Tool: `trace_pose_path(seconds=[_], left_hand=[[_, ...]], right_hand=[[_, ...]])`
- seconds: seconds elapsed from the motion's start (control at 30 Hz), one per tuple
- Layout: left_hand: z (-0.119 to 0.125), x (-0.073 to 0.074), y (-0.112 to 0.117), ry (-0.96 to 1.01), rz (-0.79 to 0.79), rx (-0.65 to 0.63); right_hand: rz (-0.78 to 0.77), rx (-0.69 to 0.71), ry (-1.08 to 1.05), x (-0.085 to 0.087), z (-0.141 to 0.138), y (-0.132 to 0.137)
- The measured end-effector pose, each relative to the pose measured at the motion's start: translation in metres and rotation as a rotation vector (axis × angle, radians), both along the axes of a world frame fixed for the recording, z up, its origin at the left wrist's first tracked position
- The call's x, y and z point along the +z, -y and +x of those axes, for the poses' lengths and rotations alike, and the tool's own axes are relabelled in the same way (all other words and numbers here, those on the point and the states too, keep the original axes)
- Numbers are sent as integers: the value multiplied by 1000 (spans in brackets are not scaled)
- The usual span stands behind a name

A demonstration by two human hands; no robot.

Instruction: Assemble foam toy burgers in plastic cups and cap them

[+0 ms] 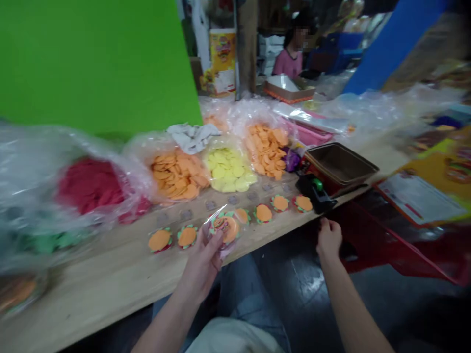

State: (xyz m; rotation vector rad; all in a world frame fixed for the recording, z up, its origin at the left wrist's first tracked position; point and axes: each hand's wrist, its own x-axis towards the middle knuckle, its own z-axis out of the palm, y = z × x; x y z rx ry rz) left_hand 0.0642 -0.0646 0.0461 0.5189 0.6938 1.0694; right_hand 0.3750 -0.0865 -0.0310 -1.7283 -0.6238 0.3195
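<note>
My left hand (206, 257) is closed on a small clear packet (224, 228) with an orange, green and red burger-like stack inside, held just above the wooden table's front edge (121, 289). A row of several similar orange stacks (263, 213) lies along that edge. My right hand (328, 238) hangs below the table edge, fingers curled, under a black device with a green button (315, 192); whether it holds anything is hidden.
Clear bags of red (91, 184), orange (176, 176), yellow (228, 171) and orange (267, 147) discs lie behind the row. A brown tray (340, 164) and printed cards (419, 198) sit at right. A big green board (95, 63) stands at left. A person in pink (290, 59) sits beyond.
</note>
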Motion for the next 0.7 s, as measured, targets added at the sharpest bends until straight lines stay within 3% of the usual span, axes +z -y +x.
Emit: trace_pose_path(seconds=[0.07,0.13,0.2,0.3,0.5,0.7], left_hand=[[-8,-1,-2,27,24,14],[-16,-3,-2,39,39,50],[-25,-5,-1,23,57,84],[-41,-7,5,-18,100,123],[-74,-13,15,0,166,203],[-87,-12,19,3,157,221]], right_hand=[[51,115,-26,11,-54,8],[8,464,-22,28,-113,16],[0,699,-11,47,-165,21],[44,912,5,63,-217,20],[34,1001,66,58,-250,9],[6,1035,-2,57,-265,8]])
